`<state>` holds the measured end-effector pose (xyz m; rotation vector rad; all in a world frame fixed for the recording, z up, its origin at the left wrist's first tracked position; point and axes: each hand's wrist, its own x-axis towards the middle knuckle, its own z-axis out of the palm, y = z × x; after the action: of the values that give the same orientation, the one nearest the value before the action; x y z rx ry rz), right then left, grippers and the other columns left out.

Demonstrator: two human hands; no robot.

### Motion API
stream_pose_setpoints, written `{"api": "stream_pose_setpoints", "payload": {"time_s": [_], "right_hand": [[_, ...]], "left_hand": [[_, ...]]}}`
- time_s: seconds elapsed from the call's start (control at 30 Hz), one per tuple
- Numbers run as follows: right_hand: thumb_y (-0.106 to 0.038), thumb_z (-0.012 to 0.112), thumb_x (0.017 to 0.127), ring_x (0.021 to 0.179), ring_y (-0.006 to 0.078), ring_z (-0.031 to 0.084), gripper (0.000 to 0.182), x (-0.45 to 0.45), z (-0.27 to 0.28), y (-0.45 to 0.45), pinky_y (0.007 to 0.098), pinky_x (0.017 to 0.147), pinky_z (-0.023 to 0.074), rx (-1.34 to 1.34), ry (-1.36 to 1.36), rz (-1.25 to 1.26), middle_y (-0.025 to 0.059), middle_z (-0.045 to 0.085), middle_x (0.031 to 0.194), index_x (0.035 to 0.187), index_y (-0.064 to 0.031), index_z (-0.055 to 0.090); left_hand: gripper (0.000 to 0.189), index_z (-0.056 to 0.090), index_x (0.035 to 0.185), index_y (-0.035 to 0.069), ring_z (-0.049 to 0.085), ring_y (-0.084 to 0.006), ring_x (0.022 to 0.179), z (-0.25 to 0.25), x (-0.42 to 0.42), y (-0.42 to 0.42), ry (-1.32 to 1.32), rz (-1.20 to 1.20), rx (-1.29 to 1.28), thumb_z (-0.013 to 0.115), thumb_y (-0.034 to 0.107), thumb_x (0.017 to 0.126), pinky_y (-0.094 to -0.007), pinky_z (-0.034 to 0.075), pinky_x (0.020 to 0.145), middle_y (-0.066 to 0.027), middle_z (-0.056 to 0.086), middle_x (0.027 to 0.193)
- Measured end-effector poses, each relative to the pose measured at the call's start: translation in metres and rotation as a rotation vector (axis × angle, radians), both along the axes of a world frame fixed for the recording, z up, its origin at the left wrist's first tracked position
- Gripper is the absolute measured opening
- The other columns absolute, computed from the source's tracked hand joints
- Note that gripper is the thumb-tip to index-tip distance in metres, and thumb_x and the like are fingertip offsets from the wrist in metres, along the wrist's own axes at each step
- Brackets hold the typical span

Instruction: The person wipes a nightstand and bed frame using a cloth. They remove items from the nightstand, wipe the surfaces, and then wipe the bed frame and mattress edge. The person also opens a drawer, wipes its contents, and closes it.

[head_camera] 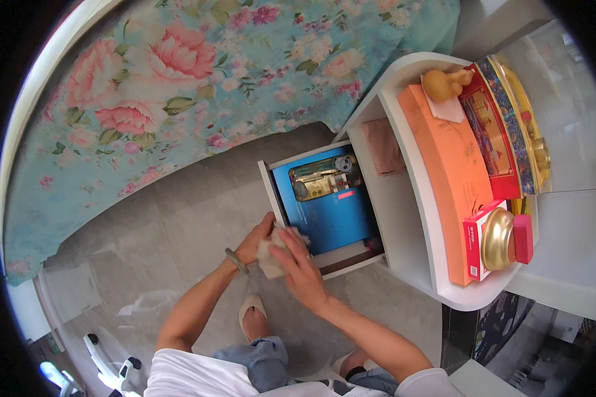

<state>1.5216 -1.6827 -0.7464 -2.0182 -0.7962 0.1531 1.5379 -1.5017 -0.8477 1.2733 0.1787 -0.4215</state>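
Note:
A beige cloth (270, 258) is bunched between my hands at the front corner of a pulled-out white drawer (269, 191). My right hand (300, 275) grips the cloth from above, its fingers slightly blurred. On the other side, my left hand (257, 240), with a bracelet (236, 260) at the wrist, is against the cloth and the drawer front; its fingertips are partly hidden. Inside the drawer lies a blue box (328, 226). On top of that rests a clear-lidded case (323, 178) with small items in it.
The drawer belongs to a white cabinet (402, 213) with an open shelf holding a folded pink cloth (383, 146). On its top are an orange box (447, 168), a gourd (447, 84), a red box (489, 144) and a gold bowl (498, 239). A floral bedspread (218, 74) hangs beyond.

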Motion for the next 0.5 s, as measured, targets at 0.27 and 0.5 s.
{"api": "stream_pose_setpoints", "payload": {"time_s": [0.27, 0.5], "right_hand": [[0.016, 0.053, 0.07, 0.134, 0.0324, 0.043, 0.055, -0.066, 0.003, -0.099, 0.0426, 0.11, 0.0396, 0.014, 0.022, 0.178, 0.014, 0.051, 0.137, 0.12, -0.0028, 0.062], [0.016, 0.051, 0.063, 0.124, 0.036, 0.048, 0.063, -0.046, -0.006, -0.153, 0.0449, 0.103, 0.0394, -0.264, -0.16, -0.336, 0.0164, 0.051, 0.136, 0.121, -0.0033, 0.061]], "left_hand": [[0.024, 0.043, 0.117, -0.002, 0.057, -0.0159, 0.071, 0.041, 0.014, -0.015, -0.004, -0.138, 0.435, 0.04, 0.014, 0.098, -0.032, 0.049, 0.065, -0.0098, 0.06, 0.087], [0.025, 0.043, 0.117, -0.002, 0.057, -0.0159, 0.07, 0.046, 0.012, -0.011, -0.043, -0.163, 0.509, 0.039, 0.013, 0.098, -0.032, 0.049, 0.065, -0.0104, 0.06, 0.085]]}}
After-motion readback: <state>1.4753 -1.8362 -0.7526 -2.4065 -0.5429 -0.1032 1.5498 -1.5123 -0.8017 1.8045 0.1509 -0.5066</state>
